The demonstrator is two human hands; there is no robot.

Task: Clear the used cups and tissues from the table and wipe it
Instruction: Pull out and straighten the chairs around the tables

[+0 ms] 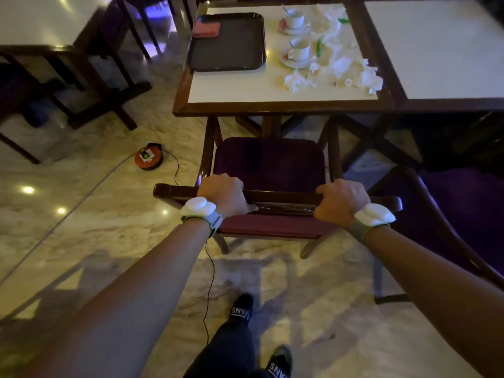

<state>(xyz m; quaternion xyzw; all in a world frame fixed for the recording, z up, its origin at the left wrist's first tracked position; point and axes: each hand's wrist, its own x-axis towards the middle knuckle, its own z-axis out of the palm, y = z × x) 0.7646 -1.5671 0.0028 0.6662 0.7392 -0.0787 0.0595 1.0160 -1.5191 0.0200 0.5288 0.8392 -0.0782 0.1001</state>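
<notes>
Head view, items as seen. Left hand (pixel 222 196) and right hand (pixel 341 203): both curled over the glossy dark wooden top rail of a chair (pixel 270 165) at lower centre, fingers wrapped round the rail and hidden behind it; each wrist carries a smooth white pod on a strap. Chair seat: plush purple upholstery, rounded corners.

Table (pixel 283 106), upper centre: pale matte top framed in a dark polished wood border, far edge cut off by the frame. On it, at the left, a black rectangular tray (pixel 229 50) with rounded raised rim, and a folded pink cloth (pixel 206 29) lying in its far left corner. At the right, two white cups on saucers, the far cup (pixel 296 19) and the near cup (pixel 300 50), each with a spoon handle standing out; contents not discernible. Crumpled white tissues (pixel 338 69) spread beside and in front of the cups, their count unclear through blur, with small green pieces among them, unidentifiable.

Floor: glossy veined marble. Orange round cable reel (pixel 149 160) at mid-left, thin black cord trailing from it.
</notes>
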